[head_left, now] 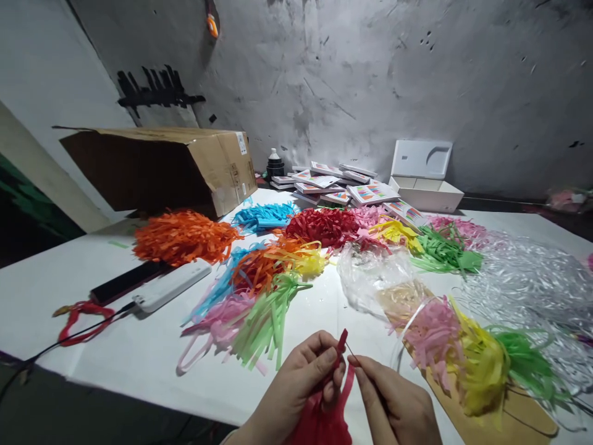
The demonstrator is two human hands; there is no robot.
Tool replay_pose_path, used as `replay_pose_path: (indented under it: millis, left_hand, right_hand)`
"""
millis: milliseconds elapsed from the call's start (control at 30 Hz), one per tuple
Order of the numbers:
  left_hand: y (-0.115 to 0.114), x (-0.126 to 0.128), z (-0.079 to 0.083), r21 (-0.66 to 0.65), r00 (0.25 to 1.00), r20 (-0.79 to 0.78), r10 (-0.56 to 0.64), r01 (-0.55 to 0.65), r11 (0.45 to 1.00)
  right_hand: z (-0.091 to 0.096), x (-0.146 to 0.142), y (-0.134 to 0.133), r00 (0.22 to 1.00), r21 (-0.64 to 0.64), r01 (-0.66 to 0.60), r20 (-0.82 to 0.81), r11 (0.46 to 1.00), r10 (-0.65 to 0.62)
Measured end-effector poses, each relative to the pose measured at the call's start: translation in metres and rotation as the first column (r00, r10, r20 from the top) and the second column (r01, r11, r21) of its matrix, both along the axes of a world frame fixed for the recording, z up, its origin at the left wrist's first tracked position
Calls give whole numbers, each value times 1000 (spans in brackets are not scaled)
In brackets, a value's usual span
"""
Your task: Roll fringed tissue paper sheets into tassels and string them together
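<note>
My left hand (303, 377) is closed in a pinch round the top of a red paper tassel (327, 414), whose fringe hangs down between my hands at the bottom edge of the view. My right hand (393, 402) is closed too, pinching a thin wire or thread (353, 353) that runs up to the tassel's folded tip. Both hands meet above the near edge of the white table (115, 346).
Piles of cut paper fringe lie across the table: orange (183, 236), red (322, 225), blue, green (269, 315), pink, yellow. Finished tassels (482, 358) rest on brown card at right beside clear plastic bags (375, 272). A cardboard box (185, 164), stacked packets and a white box (424, 179) stand at the back.
</note>
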State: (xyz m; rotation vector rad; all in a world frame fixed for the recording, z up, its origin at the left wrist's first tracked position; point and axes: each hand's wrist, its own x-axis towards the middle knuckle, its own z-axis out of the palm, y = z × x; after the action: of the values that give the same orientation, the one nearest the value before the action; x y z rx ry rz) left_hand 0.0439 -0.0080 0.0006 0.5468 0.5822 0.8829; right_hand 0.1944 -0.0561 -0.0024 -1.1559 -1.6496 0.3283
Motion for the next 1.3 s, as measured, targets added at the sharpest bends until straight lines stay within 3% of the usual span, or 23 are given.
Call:
replay_pose_path:
  millis: [200, 300, 400, 567, 700, 800, 867, 933, 1033, 1167, 1233, 1300]
  left_hand:
    - [0, -3, -3, 171, 978, -202, 57, -22, 985]
    - [-3, -6, -1, 274, 956, -288, 56, 26, 961]
    - [-6, -8, 0, 348, 938, -343, 38, 90, 933]
    - [-8, -10, 1, 442, 909, -412, 65, 137, 886]
    - [-4, -12, 2, 584, 888, -423, 179, 117, 803]
    - [0, -11, 2, 692, 859, -407, 312, 67, 719]
    - [2, -9, 2, 716, 843, -408, 350, 57, 696]
    - [2, -6, 0, 708, 834, -419, 359, 53, 704]
    - [3, 0, -3, 642, 859, -390, 332, -4, 767]
    - [18, -2, 4, 424, 862, -223, 456, -336, 841]
    - [32, -9, 16, 246, 831, -114, 544, -507, 826]
    - [48, -21, 30, 92, 798, -24, 602, -598, 796]
  right_hand:
    - [-9, 4, -1, 985, 103, -10, 174, 995, -8]
    - [-6, 7, -2, 976, 53, -13, 218, 999, 1]
    - [-1, 8, -2, 998, -110, -7, 68, 994, 14]
    - [1, 4, 1, 945, -390, -137, -326, 910, 3]
    - [0, 1, 2, 951, -415, -194, -302, 889, 67]
    - [-2, 0, 4, 965, -388, -184, -245, 903, 92]
    - [-4, 0, 7, 978, -348, -166, -176, 923, 110]
    - [-4, 2, 10, 988, -287, -147, -78, 947, 130]
    - [-5, 2, 12, 989, -229, -129, 38, 965, 142]
    - [-5, 5, 14, 976, -131, -37, 211, 991, 64]
    - [-3, 20, 19, 939, -47, 33, 343, 998, -15]
    - [0, 52, 26, 880, -11, 74, 471, 997, -60]
